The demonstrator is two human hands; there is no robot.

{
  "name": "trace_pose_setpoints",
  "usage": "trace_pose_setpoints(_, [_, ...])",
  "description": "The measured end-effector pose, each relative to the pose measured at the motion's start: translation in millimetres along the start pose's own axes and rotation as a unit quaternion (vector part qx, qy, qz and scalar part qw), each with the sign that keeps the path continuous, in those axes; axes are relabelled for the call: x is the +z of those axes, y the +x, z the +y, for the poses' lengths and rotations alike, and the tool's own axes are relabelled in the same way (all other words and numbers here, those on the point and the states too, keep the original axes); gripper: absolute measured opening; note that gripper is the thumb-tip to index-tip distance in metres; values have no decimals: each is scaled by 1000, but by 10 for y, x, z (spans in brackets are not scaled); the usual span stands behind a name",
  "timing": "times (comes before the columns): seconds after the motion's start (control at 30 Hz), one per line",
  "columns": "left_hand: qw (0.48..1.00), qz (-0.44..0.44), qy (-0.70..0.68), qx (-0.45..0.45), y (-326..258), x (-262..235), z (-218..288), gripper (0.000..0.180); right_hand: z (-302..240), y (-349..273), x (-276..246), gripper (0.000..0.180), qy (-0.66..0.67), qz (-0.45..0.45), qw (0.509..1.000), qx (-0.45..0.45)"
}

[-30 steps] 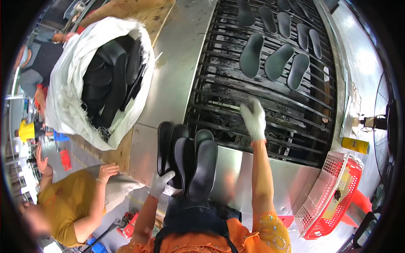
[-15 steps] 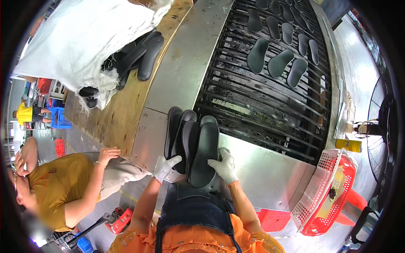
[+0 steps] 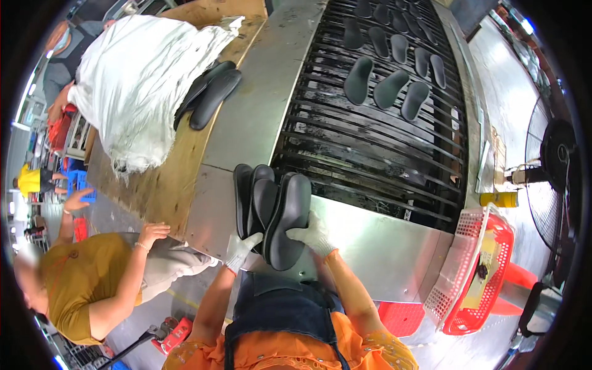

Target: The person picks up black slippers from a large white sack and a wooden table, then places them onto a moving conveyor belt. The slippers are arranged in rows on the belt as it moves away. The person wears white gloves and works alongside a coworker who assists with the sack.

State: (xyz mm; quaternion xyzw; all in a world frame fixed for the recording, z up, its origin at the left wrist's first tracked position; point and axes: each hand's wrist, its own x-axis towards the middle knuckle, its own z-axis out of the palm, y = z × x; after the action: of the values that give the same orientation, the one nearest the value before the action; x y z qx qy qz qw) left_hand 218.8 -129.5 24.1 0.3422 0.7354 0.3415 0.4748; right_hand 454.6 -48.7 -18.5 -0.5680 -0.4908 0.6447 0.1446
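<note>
Left hand [image 3: 239,251], bunched black insoles [image 3: 292,209], right hand [image 3: 314,235]: a clasp from both sides.
The gloved left hand is half closed on the leftmost insoles, thumb across their lower end, other fingers mostly hidden; the bunch leans together over the near steel ledge [image 3: 370,237]; the gloved right hand, also half closed, grips the rightmost, thumb on its face, fingers at its outer edge.
</note>
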Motion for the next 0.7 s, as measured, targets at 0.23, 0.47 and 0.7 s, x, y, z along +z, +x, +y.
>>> trace_pose_setpoints(0.23, [991,-47,-105,-62,-92,150,-51,48,-60,-232,21,70,248,-18,967,47])
trace_pose_setpoints(0.47, [998,-56,0,23,174,593,-361,42,191,-286,-345,66,397,12,917,25])
trace_pose_setpoints(0.7, [981,-180,-71,-24,353,1208,63,65,251,-327,-904,55,448,66,891,1])
